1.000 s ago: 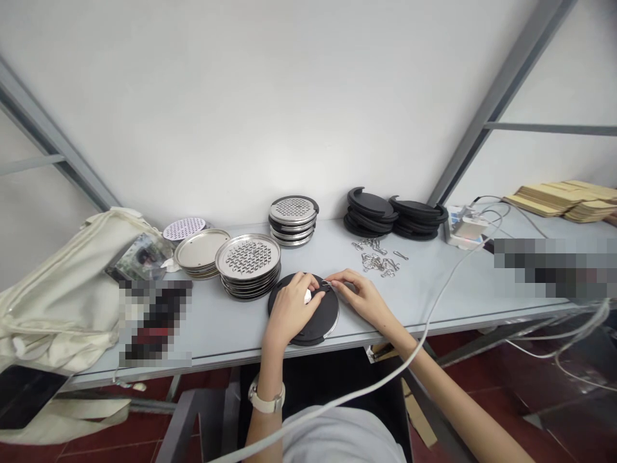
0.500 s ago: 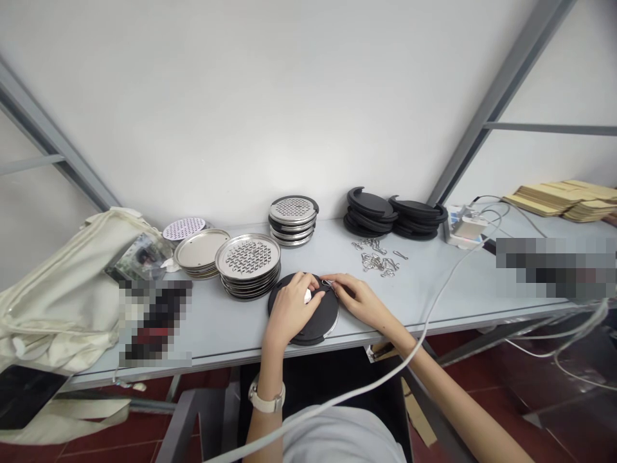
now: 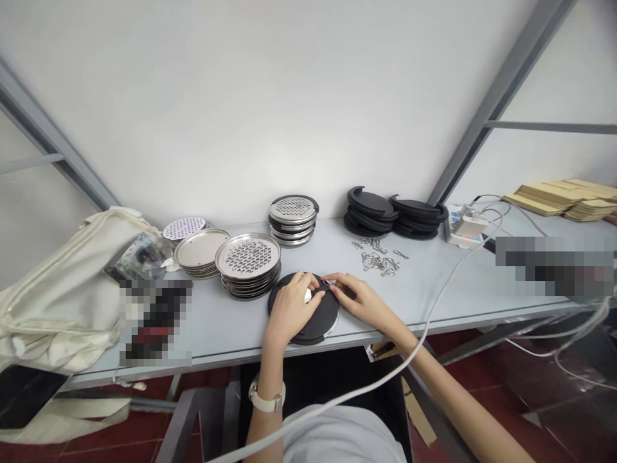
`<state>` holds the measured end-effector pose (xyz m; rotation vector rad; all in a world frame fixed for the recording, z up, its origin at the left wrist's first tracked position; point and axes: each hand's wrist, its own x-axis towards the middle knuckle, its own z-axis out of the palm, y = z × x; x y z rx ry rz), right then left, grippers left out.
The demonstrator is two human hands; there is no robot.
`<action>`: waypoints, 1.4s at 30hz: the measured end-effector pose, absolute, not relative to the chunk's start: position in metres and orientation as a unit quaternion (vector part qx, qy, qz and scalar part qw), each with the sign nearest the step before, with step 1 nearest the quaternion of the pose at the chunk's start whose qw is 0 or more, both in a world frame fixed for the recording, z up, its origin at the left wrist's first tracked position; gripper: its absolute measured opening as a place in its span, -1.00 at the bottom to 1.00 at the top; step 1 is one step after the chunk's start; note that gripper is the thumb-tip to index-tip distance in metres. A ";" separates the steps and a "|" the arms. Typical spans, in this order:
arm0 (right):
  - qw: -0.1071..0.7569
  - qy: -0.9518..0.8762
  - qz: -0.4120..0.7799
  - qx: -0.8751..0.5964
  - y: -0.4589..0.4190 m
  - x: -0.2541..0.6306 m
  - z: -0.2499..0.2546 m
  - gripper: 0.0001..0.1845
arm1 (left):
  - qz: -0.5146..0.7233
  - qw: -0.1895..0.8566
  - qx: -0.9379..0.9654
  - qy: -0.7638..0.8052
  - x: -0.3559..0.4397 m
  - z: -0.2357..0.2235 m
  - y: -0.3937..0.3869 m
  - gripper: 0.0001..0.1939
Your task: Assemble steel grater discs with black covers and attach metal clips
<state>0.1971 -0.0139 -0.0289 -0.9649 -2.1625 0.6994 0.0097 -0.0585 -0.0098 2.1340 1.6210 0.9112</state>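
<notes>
A round black plastic holder (image 3: 315, 321) lies near the table's front edge, a sliver of metal showing at its lower right rim. My left hand (image 3: 295, 302) rests on it with curled fingers, gripping its upper part; a small white thing (image 3: 307, 296) I cannot identify shows between thumb and fingers. At the upper right rim, my right hand (image 3: 355, 297) pinches a small metal wire clip (image 3: 328, 283), mostly covered by the fingertips. Loose wire clips (image 3: 378, 262) are scattered just beyond my right hand. Perforated metal grater discs (image 3: 248, 257) are stacked to the left.
Plain metal discs (image 3: 201, 247) stand further left, by a cream bag (image 3: 72, 283). Graters in black holders (image 3: 293, 218) and stacked black holders (image 3: 371, 209) are along the wall. A white cable (image 3: 424, 328) crosses over my right forearm. Wooden boards (image 3: 554, 199) lie at right.
My right fingers have closed in slightly on the clip at the holder's rim, covering more of it. My left hand and the holder stay in place.
</notes>
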 end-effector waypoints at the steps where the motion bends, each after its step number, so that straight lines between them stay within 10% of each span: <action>1: 0.330 -0.827 0.268 -0.369 -0.014 0.197 -0.028 -0.68 | 0.318 0.155 0.745 0.565 0.010 -0.010 -0.058 -0.94; 42: 0.328 -0.846 0.224 -0.357 -0.016 0.196 -0.027 -0.67 | 0.318 0.158 0.745 0.565 0.010 -0.009 -0.058 -0.94</action>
